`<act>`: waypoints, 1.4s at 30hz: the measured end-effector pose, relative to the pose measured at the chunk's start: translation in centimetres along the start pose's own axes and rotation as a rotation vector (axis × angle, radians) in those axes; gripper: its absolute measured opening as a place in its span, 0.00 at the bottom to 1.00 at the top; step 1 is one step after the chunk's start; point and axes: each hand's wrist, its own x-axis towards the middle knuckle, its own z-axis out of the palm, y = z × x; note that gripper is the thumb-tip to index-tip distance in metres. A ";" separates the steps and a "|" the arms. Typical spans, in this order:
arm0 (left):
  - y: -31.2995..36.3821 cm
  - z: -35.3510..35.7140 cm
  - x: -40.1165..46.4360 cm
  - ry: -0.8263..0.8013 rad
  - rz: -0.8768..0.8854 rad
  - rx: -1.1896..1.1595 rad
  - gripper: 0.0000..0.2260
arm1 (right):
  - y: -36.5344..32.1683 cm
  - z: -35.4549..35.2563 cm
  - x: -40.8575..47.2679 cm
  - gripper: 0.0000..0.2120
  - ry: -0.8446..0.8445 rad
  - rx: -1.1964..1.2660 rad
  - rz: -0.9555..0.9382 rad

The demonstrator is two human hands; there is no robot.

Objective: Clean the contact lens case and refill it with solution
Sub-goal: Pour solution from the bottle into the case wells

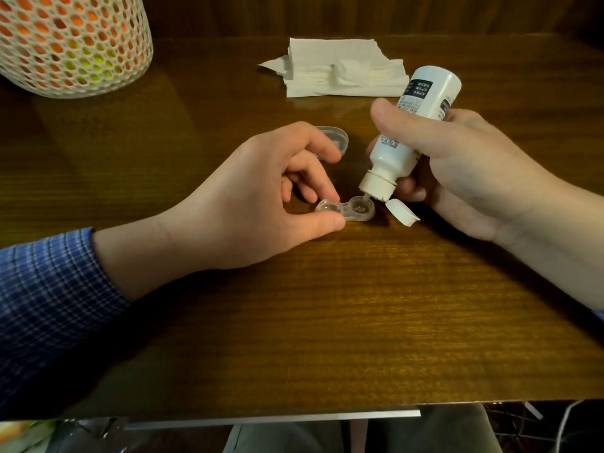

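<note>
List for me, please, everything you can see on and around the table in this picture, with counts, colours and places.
lens case: one, clear, two open wells, on the table centre, pinched at its left well
case lid: one, clear, on the table behind the left hand
solution bottle: one, white, tilted nozzle-down over the case's right well, flip cap hanging open
paper tissues: a small pile, white, far side of the table
mesh basket: one, white, orange and yellow contents, far left corner
table: one, dark brown wood
left hand: blue checked sleeve, fingers pinch the lens case
right hand: grips the solution bottle
</note>
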 end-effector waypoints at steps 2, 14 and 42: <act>0.0 0.0 0.0 0.001 0.001 0.000 0.27 | 0.1 0.0 0.0 0.12 0.003 -0.001 -0.001; -0.1 0.0 0.0 0.000 0.015 -0.005 0.27 | 0.1 -0.1 0.4 0.15 0.000 0.031 0.009; 1.0 1.0 -0.7 0.049 0.184 0.135 0.22 | -1.2 -2.1 0.1 0.22 0.092 0.315 0.179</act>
